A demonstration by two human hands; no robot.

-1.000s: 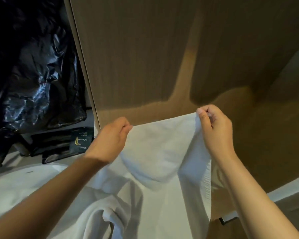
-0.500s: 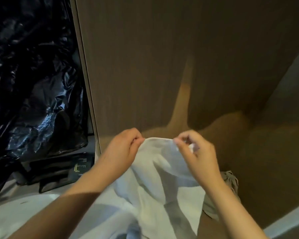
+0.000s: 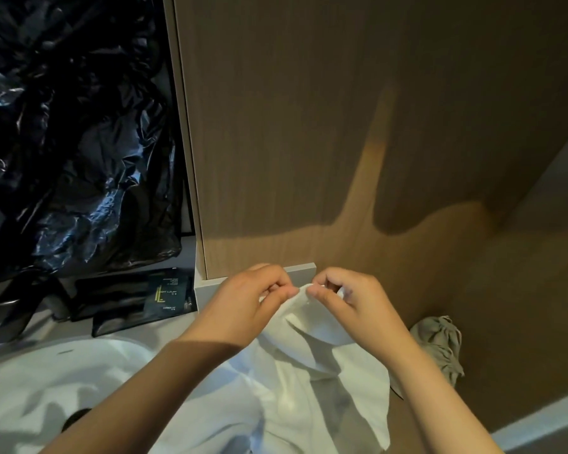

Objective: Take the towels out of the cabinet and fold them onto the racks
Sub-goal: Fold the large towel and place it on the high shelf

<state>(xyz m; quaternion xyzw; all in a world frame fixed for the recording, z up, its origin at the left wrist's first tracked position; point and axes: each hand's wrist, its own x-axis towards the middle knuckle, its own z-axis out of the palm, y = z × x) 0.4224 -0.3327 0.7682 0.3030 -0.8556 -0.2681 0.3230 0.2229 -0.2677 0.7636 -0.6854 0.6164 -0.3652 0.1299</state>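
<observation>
One wide-angle camera, worn on the person's head, looks forward and steeply down from close range. Both forearms enter from the bottom edge, and the left hand [image 3: 253, 299] and right hand [image 3: 353, 299] meet just below the frame's middle, with the white cloth towel [image 3: 309, 388] running off the bottom. A brown wood-grain panel [image 3: 309, 126] fills the upper right, a crinkled black plastic bag [image 3: 79, 142] the upper left.

left hand [image 3: 253, 299]: swung in from the left and now pinches its towel corner right beside the other hand.
right hand [image 3: 351, 299]: come across from the right, fingertips almost meeting the left's.
towel [image 3: 309, 355]: the top edge was stretched wide. Now it's gathered to a peak, with the cloth doubled below.
view: dipped lower, so the grey ledge [image 3: 300, 268] and a beige pouch [image 3: 440, 345] now show.
</observation>
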